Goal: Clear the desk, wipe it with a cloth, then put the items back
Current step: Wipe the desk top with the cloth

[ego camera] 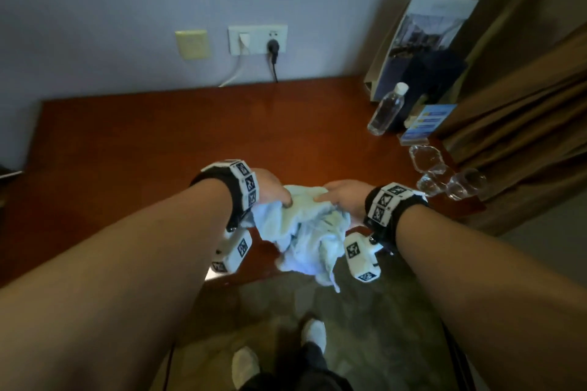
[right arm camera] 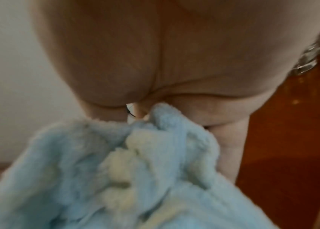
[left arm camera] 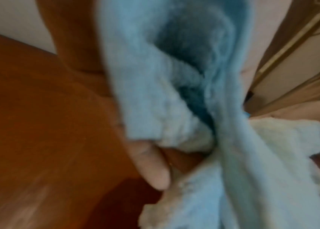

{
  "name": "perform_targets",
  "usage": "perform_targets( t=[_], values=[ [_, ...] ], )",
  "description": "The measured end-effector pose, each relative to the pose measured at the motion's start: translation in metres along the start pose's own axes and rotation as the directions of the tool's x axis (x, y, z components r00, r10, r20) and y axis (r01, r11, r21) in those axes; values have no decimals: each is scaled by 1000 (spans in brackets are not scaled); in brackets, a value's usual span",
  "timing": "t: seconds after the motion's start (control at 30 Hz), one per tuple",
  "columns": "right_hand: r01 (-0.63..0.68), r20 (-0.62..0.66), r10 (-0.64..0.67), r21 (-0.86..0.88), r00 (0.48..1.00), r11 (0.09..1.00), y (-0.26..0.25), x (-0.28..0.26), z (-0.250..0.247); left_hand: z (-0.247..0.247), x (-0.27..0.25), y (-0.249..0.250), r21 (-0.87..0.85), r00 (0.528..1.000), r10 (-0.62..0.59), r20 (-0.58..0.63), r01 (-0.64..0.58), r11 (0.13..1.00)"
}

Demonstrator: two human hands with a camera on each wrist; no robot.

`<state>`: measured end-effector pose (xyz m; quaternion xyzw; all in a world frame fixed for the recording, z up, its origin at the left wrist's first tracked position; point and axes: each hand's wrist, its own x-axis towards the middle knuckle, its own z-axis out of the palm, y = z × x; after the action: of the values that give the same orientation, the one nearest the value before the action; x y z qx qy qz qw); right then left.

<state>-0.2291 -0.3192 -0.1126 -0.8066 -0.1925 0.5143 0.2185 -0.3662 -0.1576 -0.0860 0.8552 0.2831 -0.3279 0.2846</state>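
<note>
A crumpled light-blue cloth (ego camera: 305,232) hangs between both hands above the front edge of the red-brown desk (ego camera: 158,149). My left hand (ego camera: 273,189) grips its left upper edge, thumb on top. My right hand (ego camera: 341,197) pinches the right upper edge. In the left wrist view the cloth (left arm camera: 174,77) fills the middle, with a finger (left arm camera: 151,162) curled under a fold. The right wrist view shows the palm (right arm camera: 155,62) above the bunched cloth (right arm camera: 115,170), fingers tucked into it.
At the desk's right end stand a clear water bottle (ego camera: 386,109), a tall brochure stand (ego camera: 422,41), a small blue card (ego camera: 425,120), a glass dish (ego camera: 425,157) and two glasses (ego camera: 451,184). Brown curtains (ego camera: 524,105) hang at the right. Wall sockets (ego camera: 257,40) with plugged cables are behind.
</note>
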Motion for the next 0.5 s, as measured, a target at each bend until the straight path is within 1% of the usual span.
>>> perform_targets(
  t=[0.03, 0.1, 0.13, 0.2, 0.27, 0.3, 0.33, 0.4, 0.5],
  values=[
    [16, -63, -15, 4, 998, 1000, -7, 6, 8, 0, -2, -11, -27, 999, -28, -35, 27, 999],
    [36, -194, -56, -103, 979, 994, -15, 16, 25, 10, -1, -32, -58, 994, -55, -89, 50, 997],
    [38, -220, -72, -157, 973, 987, -17, 20, 34, 18, 1, -40, -32, 994, -59, -92, 56, 998],
    [49, -167, -85, -208, 982, 977, -17, 26, 54, 38, 5, -49, 62, 998, -55, -42, 58, 996],
    [67, -63, -83, -226, 995, 972, -9, 34, 77, 61, 9, -51, 163, 999, -13, 39, 6, 987],
    [82, -15, -89, -267, 996, 960, -4, 39, 86, 70, 11, -50, 207, 999, 18, 44, -27, 978],
    [98, 20, -97, -345, 995, 933, 2, 44, 93, 81, 16, -51, 219, 999, 33, 23, -37, 975],
    [133, 54, -122, -516, 991, 846, 13, 52, 102, 103, 24, -52, 185, 998, 33, -54, -22, 982],
    [133, 57, -127, -660, 990, 739, 27, 59, 109, 126, 38, -50, 205, 990, 2, -141, 27, 978]
  ],
)
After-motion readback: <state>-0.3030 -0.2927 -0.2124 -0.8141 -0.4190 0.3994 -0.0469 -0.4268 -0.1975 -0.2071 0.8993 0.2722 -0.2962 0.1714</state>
